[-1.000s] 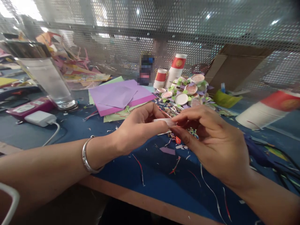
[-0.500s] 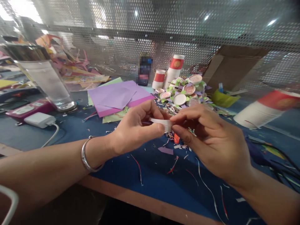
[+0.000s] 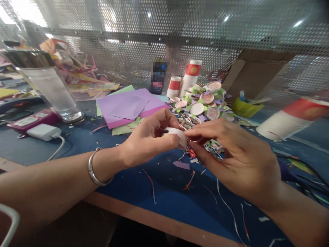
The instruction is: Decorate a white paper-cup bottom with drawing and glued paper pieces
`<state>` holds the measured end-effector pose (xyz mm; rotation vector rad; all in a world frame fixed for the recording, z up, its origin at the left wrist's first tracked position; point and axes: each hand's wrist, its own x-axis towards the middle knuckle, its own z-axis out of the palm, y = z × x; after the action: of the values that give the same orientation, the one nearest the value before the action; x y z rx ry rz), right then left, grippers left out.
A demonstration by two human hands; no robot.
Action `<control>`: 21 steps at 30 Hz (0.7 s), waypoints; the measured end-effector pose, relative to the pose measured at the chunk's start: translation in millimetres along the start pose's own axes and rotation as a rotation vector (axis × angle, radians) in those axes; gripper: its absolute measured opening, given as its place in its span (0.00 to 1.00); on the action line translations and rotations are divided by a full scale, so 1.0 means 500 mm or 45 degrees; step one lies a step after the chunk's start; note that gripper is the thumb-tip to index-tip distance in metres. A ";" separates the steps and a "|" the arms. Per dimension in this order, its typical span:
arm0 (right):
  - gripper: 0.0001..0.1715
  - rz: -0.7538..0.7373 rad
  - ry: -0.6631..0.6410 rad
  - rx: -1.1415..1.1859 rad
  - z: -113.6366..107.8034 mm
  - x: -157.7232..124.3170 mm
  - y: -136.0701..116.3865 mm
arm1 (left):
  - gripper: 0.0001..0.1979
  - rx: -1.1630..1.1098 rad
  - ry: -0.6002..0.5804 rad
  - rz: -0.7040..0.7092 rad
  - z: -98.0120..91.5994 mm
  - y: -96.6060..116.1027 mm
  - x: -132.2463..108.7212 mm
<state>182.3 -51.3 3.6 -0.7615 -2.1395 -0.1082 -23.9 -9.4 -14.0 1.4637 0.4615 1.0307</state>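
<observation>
My left hand (image 3: 147,142) is closed around a white paper cup bottom (image 3: 182,140), a shallow round piece cut low, with the thumb along its near side. A dark purple bit (image 3: 162,130) pokes out at its left, between my left fingers. My right hand (image 3: 241,164) pinches the right edge of the same piece with thumb and forefinger; whatever lies between those fingertips is mostly hidden. Beyond the hands sits a pile of similar cup bottoms (image 3: 197,109) with green and purple paper pieces on them. Paper shreds (image 3: 213,147) lie under and behind my hands.
Purple paper sheets (image 3: 125,104) lie left of centre. Stacked paper cups (image 3: 190,77) and a phone (image 3: 158,77) stand at the back. A tilted cup stack (image 3: 290,120) is at right, a water glass (image 3: 55,91) and white charger (image 3: 43,131) at left. A perforated metal screen (image 3: 123,48) rises behind.
The cup bottom has tilted, so more of its rim and side shows. My right hand has shifted slightly right and down, its fingertips still at the edge. My left hand stays nearly in place.
</observation>
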 end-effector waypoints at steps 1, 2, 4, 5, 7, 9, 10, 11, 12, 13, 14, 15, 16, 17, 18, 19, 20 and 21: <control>0.13 -0.006 0.008 -0.012 0.000 -0.001 -0.001 | 0.15 0.025 0.000 0.007 0.001 0.002 -0.001; 0.13 -0.010 0.017 -0.027 0.001 -0.001 -0.002 | 0.16 0.051 -0.001 0.013 0.002 0.003 -0.002; 0.14 -0.005 0.036 -0.054 0.001 -0.003 -0.005 | 0.17 0.102 -0.006 0.025 0.005 0.007 -0.005; 0.14 0.002 0.045 -0.062 0.002 -0.003 -0.006 | 0.17 0.120 -0.010 0.036 0.007 0.009 -0.006; 0.14 0.017 0.061 -0.070 0.002 -0.004 -0.007 | 0.18 0.132 -0.024 0.067 0.011 0.012 -0.009; 0.13 0.027 0.076 -0.078 0.003 -0.005 -0.007 | 0.18 0.145 -0.031 0.092 0.013 0.014 -0.011; 0.13 0.031 0.081 -0.082 0.003 -0.006 -0.006 | 0.18 0.158 -0.032 0.098 0.014 0.015 -0.012; 0.13 0.038 0.087 -0.089 0.003 -0.006 -0.006 | 0.18 0.169 -0.034 0.105 0.015 0.016 -0.013; 0.13 0.046 0.091 -0.095 0.003 -0.007 -0.006 | 0.18 0.178 -0.034 0.109 0.015 0.017 -0.013; 0.12 0.054 0.093 -0.100 0.003 -0.007 -0.006 | 0.18 0.184 -0.031 0.111 0.016 0.017 -0.014; 0.12 0.059 0.093 -0.101 0.003 -0.007 -0.006 | 0.18 0.185 -0.024 0.108 0.016 0.017 -0.014; 0.12 0.067 0.091 -0.097 0.004 -0.006 -0.006 | 0.17 0.183 -0.018 0.105 0.016 0.017 -0.013; 0.11 0.070 0.088 -0.091 0.004 -0.006 -0.007 | 0.17 0.181 -0.010 0.100 0.015 0.016 -0.012; 0.11 0.064 0.090 -0.087 0.004 -0.005 -0.008 | 0.17 0.178 -0.003 0.097 0.015 0.015 -0.011; 0.11 0.055 0.092 -0.085 0.005 -0.005 -0.008 | 0.16 0.176 0.000 0.097 0.015 0.013 -0.010; 0.11 0.045 0.093 -0.086 0.005 -0.004 -0.009 | 0.16 0.172 -0.002 0.102 0.014 0.011 -0.009; 0.11 0.038 0.093 -0.090 0.005 -0.003 -0.009 | 0.15 0.168 -0.007 0.110 0.013 0.010 -0.007; 0.12 0.036 0.090 -0.094 0.005 -0.003 -0.009 | 0.15 0.164 -0.012 0.119 0.013 0.009 -0.006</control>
<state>178.6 -55.0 2.0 -0.8180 -2.0665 -0.1973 -21.6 -16.4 -10.0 1.6168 0.4631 1.0837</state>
